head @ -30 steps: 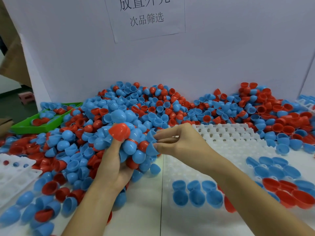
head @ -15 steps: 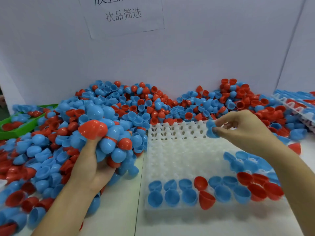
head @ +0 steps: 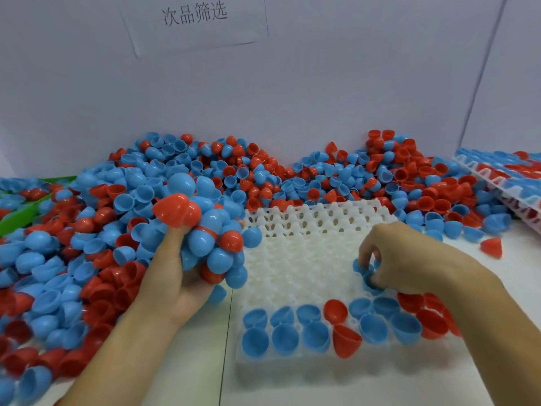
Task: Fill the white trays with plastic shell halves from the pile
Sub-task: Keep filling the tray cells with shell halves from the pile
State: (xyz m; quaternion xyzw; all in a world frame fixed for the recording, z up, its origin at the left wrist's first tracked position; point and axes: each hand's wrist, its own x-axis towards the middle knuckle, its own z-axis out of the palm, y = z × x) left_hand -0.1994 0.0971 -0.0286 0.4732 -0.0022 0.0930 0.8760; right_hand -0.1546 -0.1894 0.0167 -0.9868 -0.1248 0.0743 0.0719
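A white tray (head: 295, 259) lies in front of me, its two nearest rows filled with blue and red shell halves (head: 314, 335). My right hand (head: 407, 256) is down over the tray's right side, its fingertips pinching a blue shell half (head: 360, 266) at a pocket. My left hand (head: 172, 276) is raised left of the tray and grips a heaped handful of blue and red shells (head: 205, 230). The big pile of shell halves (head: 292, 174) spreads along the back and the left.
A white wall with a paper notice (head: 194, 16) closes the back. Filled trays (head: 503, 177) are stacked at the far right. A green tray (head: 20, 212) peeks out at the far left. A loose red shell (head: 491, 247) lies right of the tray.
My right hand has come down from above the tray's far edge to its right side, carrying the blue shell half. The left hand still holds its handful.
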